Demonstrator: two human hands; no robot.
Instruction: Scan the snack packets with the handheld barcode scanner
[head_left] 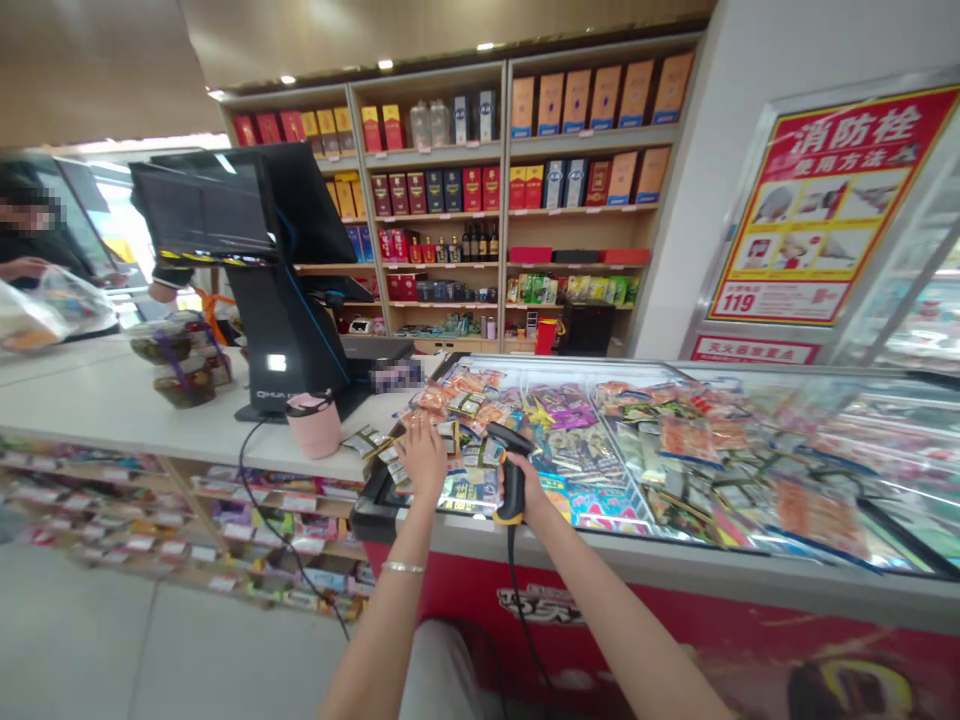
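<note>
My right hand (526,485) grips the handle of a black and yellow barcode scanner (512,480) above the front edge of the freezer. Its cable hangs down past the red freezer front. Fingers spread, my left hand (423,458) rests palm down on small snack packets at the freezer's left end; what lies under the palm is hidden. Beside it on the left, silver and dark packets (367,440) lie at the counter's end. Reddish snack packets (435,397) sit just beyond my left fingertips. Purple packets (566,413) lie further right, under or on the glass.
A pink cup (315,428) and a black checkout terminal (292,300) stand on the white counter (187,435). Stacked food containers (180,360) are left of them. A person (37,235) with a plastic bag is across the counter at far left. Stocked shelves (442,165) line the back.
</note>
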